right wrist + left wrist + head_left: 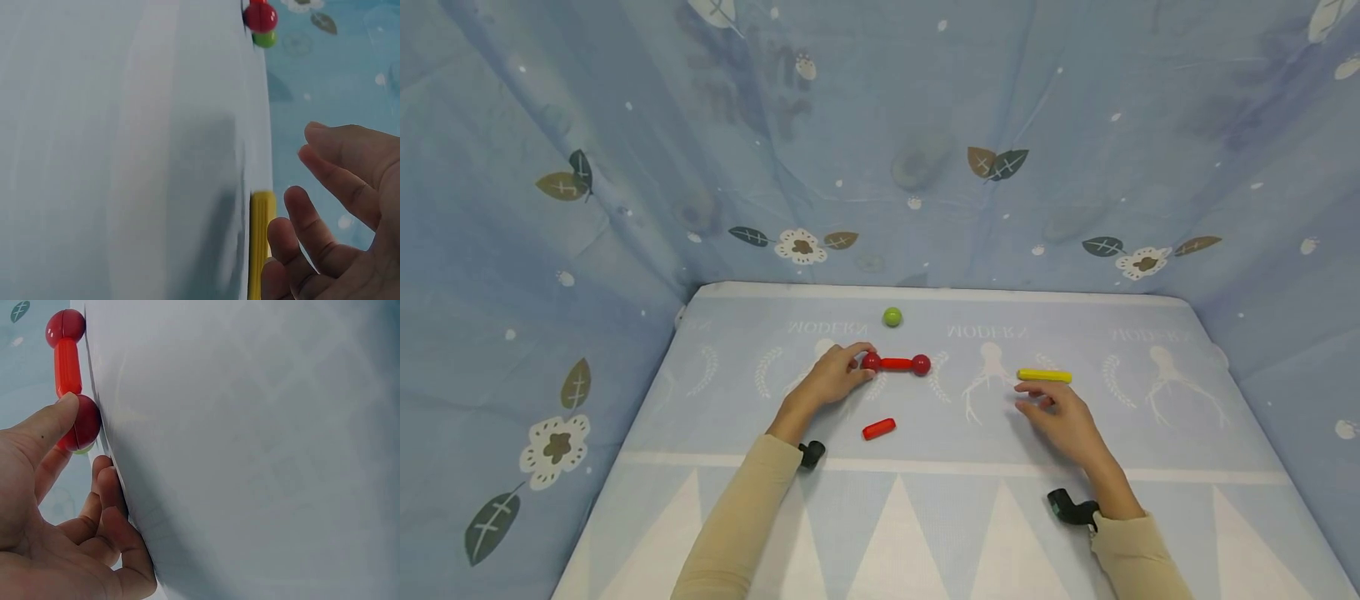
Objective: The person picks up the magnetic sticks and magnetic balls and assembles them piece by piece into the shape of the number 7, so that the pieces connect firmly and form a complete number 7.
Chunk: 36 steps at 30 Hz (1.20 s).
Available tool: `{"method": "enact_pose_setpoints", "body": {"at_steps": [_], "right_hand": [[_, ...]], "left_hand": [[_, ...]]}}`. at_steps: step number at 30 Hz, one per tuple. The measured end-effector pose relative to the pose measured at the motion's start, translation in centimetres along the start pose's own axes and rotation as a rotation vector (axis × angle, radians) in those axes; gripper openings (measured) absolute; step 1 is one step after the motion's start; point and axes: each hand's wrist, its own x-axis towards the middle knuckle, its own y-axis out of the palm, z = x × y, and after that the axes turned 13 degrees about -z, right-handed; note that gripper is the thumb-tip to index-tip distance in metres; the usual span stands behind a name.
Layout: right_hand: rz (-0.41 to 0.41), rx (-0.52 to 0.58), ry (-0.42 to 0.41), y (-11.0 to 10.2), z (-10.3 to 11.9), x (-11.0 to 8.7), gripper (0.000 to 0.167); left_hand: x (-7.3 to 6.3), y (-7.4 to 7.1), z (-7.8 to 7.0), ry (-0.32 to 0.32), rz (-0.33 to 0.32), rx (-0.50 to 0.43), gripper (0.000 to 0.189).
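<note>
Beyond the pinched red ball (872, 361), flipped lettering (988, 331) reads "MODERN".

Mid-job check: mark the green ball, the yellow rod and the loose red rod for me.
Green ball (892, 317): head view, centre of its visible surface.
Yellow rod (1044, 376): head view, midway along its length.
Loose red rod (879, 429): head view, midway along its upper side.

A red dumbbell (896, 365), two glossy dark-red balls (921, 365) joined by a brighter rod (891, 364), stretches sideways; a ribbed yellow stick (1044, 376) lies well to the dumbbell's right, nearly parallel.
</note>
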Motion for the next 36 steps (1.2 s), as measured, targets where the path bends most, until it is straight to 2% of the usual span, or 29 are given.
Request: {"method": "enact_pose_setpoints", "body": {"at_steps": [7,16,24,30,36], "right_hand": [[-0.084,-0.033,0.060,-1.6,-1.3,0.6,0.029],[-0.159,-0.022,0.032,-2.4,-2.2,2.8,0.030],[-0.106,-0.055,-0.026,-2.1,-3.4,4.4,0.032],[-0.029,-0.116,-0.045,-1.5,-4.3,4.9,0.034],[-0.006,-0.147,-0.078,-1.5,-4.5,5.2,0.033]], "left_hand": [[-0.1,-0.1,-0.1,-0.001,-0.002,0.002,0.039],[0.0,0.1,0.2,0.000,-0.003,-0.006,0.039],[0.1,0.2,0.1,-0.001,-0.001,-0.002,0.039],[0.1,0.3,0.1,-0.009,0.004,-0.001,0.040],[0.1,0.1,0.1,-0.013,0.007,0.002,0.041]]}}
